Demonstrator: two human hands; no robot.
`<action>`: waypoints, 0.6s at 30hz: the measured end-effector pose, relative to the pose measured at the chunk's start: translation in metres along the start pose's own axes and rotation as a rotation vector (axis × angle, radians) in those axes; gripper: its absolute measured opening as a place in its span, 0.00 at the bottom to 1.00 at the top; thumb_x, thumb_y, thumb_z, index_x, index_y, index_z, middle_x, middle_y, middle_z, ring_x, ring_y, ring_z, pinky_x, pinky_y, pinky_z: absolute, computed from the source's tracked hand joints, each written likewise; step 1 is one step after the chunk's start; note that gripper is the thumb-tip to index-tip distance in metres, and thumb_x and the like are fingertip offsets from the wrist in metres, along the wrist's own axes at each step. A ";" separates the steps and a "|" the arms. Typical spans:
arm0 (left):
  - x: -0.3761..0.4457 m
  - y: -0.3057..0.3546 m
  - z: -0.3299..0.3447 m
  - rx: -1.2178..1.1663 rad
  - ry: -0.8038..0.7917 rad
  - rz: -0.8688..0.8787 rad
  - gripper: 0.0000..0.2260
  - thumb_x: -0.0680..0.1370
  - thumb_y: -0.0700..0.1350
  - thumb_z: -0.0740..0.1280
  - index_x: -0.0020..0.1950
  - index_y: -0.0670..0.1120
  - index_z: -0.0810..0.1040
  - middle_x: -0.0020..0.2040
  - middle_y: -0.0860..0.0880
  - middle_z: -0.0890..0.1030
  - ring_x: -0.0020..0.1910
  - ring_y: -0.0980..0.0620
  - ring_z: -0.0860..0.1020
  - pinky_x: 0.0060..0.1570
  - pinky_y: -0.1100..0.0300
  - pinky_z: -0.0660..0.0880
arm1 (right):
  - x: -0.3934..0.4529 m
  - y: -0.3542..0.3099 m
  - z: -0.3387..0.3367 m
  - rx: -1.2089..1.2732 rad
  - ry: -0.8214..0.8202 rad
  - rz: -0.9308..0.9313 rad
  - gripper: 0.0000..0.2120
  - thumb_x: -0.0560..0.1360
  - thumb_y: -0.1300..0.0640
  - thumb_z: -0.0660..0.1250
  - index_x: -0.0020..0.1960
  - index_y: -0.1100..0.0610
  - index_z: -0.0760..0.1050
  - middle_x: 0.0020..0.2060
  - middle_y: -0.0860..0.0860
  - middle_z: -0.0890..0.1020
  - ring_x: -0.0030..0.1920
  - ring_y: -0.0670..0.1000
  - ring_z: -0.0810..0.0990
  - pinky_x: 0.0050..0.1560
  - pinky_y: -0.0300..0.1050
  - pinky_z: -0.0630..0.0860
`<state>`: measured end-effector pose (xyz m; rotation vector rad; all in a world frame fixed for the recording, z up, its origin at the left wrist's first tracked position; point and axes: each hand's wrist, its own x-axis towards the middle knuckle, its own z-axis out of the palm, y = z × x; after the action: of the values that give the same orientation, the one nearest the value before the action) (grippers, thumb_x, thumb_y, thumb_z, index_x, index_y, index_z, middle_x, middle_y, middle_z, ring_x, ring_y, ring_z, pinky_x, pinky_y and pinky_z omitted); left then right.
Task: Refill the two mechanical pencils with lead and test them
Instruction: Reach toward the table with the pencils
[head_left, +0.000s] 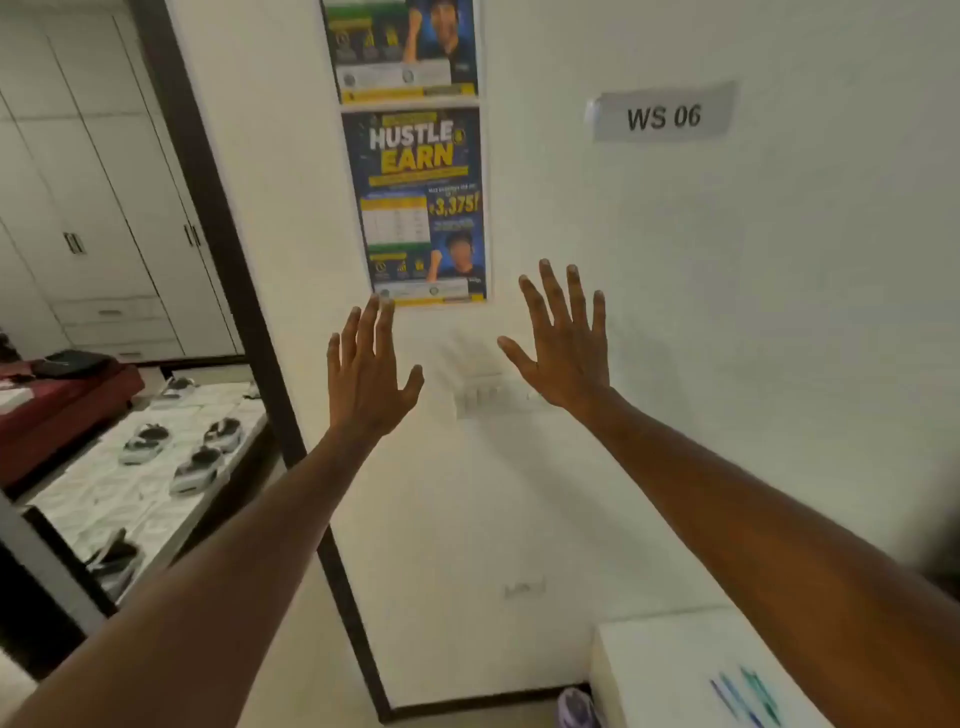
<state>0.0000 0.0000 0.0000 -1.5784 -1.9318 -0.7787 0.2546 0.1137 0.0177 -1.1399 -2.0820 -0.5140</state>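
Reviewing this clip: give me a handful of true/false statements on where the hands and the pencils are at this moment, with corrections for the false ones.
1. Both hands are raised with fingers spread, holding nothing. True: the left hand and right hand are open and empty.
2. The right hand grips a pencil. False: the pencils lie on the white table at lower right, untouched.
3. The sign on the wall reads "WS 06". True.
4. The hands are pressed flat on the table. False: they are held up in front of the wall, well above the table.
5. A poster hangs on the wall above the left hand. True.
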 end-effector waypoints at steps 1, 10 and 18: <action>-0.008 0.007 0.008 0.005 -0.028 0.004 0.42 0.79 0.59 0.67 0.86 0.48 0.50 0.87 0.45 0.54 0.85 0.40 0.55 0.80 0.36 0.59 | -0.010 0.001 0.005 -0.002 -0.049 0.023 0.40 0.81 0.28 0.50 0.85 0.49 0.52 0.86 0.53 0.50 0.85 0.61 0.47 0.80 0.71 0.52; -0.146 0.086 0.110 -0.090 -0.328 0.052 0.42 0.78 0.59 0.69 0.86 0.47 0.54 0.86 0.44 0.57 0.84 0.39 0.58 0.78 0.37 0.63 | -0.205 0.047 0.084 0.018 -0.303 0.128 0.39 0.82 0.30 0.52 0.86 0.49 0.51 0.86 0.52 0.49 0.85 0.60 0.46 0.80 0.69 0.51; -0.323 0.188 0.170 -0.184 -0.651 0.075 0.41 0.77 0.58 0.71 0.85 0.46 0.58 0.85 0.43 0.59 0.82 0.39 0.62 0.76 0.37 0.67 | -0.416 0.087 0.107 0.044 -0.617 0.203 0.39 0.82 0.31 0.54 0.86 0.49 0.52 0.86 0.52 0.50 0.85 0.59 0.47 0.79 0.69 0.54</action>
<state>0.2382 -0.0696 -0.3280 -2.2051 -2.2601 -0.4454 0.4407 -0.0095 -0.3595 -1.6086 -2.4222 -0.0071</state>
